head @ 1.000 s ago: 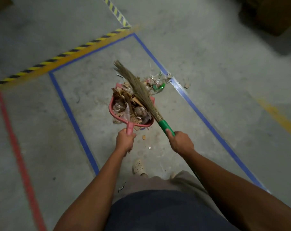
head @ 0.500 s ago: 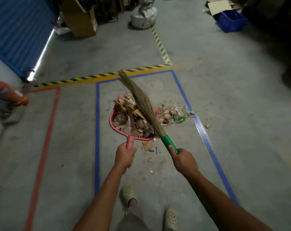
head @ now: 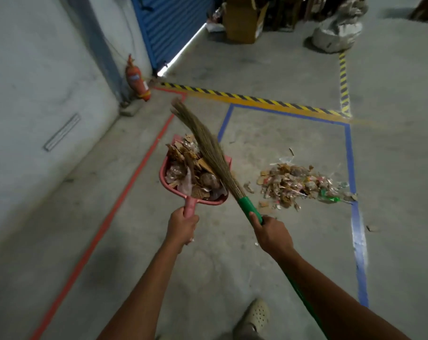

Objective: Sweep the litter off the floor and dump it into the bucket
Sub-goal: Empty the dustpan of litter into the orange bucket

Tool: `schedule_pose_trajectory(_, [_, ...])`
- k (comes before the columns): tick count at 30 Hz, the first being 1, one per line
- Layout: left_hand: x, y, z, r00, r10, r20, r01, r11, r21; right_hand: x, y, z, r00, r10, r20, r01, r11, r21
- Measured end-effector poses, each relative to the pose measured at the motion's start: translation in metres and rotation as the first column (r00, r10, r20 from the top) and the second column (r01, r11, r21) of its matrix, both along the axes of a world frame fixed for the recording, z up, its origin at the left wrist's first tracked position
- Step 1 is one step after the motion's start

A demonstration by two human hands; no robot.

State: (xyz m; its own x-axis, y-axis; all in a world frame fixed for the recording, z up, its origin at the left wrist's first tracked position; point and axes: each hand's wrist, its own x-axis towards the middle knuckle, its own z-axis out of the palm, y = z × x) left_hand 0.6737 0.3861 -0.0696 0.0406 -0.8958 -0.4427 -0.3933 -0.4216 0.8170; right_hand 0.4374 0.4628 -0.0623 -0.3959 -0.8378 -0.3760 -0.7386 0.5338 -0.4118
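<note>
My left hand (head: 182, 227) grips the pink handle of a red dustpan (head: 170, 190) held above the floor and piled with cardboard scraps and wrappers. My right hand (head: 271, 233) grips the green handle of a straw broom (head: 208, 146); its bristles lie across the load in the dustpan. A heap of litter (head: 296, 185) stays on the concrete floor to the right, inside the blue tape rectangle, with a green bottle piece (head: 329, 196) at its edge. No bucket is in view.
A grey wall runs along the left with a red fire extinguisher (head: 135, 81) at its foot. Beyond are a blue shutter (head: 169, 25), a cardboard box (head: 243, 23) and a white sack (head: 335, 34). Red tape (head: 124, 192), blue tape and yellow-black tape mark the floor. My shoe (head: 256, 317) is at bottom.
The view has swung left and up, bringing in the wall, extinguisher and shutter. Both hands carry the loaded dustpan and broom leftward, away from the litter heap, which now lies farther right.
</note>
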Motion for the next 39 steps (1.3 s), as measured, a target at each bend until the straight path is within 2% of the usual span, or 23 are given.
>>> schedule_pose_trajectory(2, [0.062,0.016,0.002,0.997,0.082,0.010,-0.082,0.997,-0.014,0.057,-0.005,0.004,0.994,0.105,-0.003,-0.105,0.994,-0.006])
schedule_pose_trajectory(4, [0.099,0.025,0.005,0.994,0.108,0.011,-0.108,0.994,-0.015,0.090,-0.007,0.006,0.990,0.141,0.013,-0.141,0.990,0.001])
schedule_pose_trajectory(9, [0.259,0.074,0.012,0.965,0.263,0.006,-0.263,0.964,-0.032,0.239,0.000,0.004,0.951,0.308,0.041,-0.307,0.951,-0.021])
schedule_pose_trajectory(14, [0.410,0.131,0.021,0.909,0.416,-0.020,-0.417,0.908,-0.047,0.387,0.009,0.005,0.878,0.475,0.049,-0.474,0.880,-0.039])
schedule_pose_trajectory(19, [0.521,0.195,0.032,0.802,0.596,-0.031,-0.596,0.800,-0.070,0.518,0.018,0.015,0.757,0.650,0.058,-0.650,0.759,-0.029])
schedule_pose_trajectory(25, [0.626,0.262,0.029,0.630,0.776,-0.032,-0.776,0.627,-0.074,0.661,0.027,0.018,0.560,0.829,0.012,-0.828,0.560,-0.014])
schedule_pose_trajectory(31, [0.734,0.304,0.015,0.498,0.867,-0.004,-0.866,0.497,-0.058,0.796,0.031,0.003,0.364,0.931,0.033,-0.931,0.364,-0.001])
schedule_pose_trajectory(36, [0.839,0.316,0.006,0.377,0.926,0.040,-0.926,0.377,0.000,0.920,0.025,-0.023,0.280,0.956,0.093,-0.960,0.278,0.036])
schedule_pose_trajectory(39, [0.894,0.319,0.008,0.341,0.937,0.075,-0.940,0.338,0.051,0.985,0.018,-0.025,0.251,0.959,0.131,-0.968,0.246,0.052])
